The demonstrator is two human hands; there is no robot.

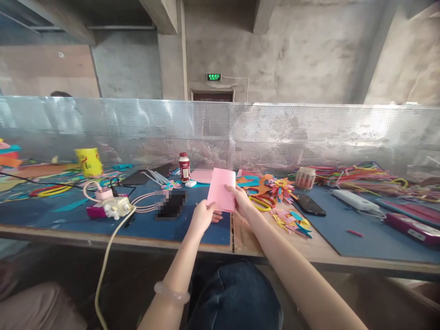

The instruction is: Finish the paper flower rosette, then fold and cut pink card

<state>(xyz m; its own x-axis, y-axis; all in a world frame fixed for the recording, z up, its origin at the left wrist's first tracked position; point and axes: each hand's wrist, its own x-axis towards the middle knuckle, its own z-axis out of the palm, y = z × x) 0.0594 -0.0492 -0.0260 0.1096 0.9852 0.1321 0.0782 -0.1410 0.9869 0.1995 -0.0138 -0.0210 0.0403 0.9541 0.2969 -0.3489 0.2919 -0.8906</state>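
- Basically, left hand (202, 216) gripped pink paper (221, 190) by lower-left corner.
- Pink paper was above table (250, 243), between hands; uneven pull could've creased it.
- Right hand (242, 200) pinched right edge; loosened grip could've dropped it near scraps (292, 221).

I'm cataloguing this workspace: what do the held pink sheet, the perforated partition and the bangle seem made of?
Pink sheet: matte paper or thin card, judging by its crisp edges.
Perforated partition: probably shiny metal, given its bright reflections and punched holes.
Bangle: smooth, milky, translucent-looking; possibly stone, glass or plastic.
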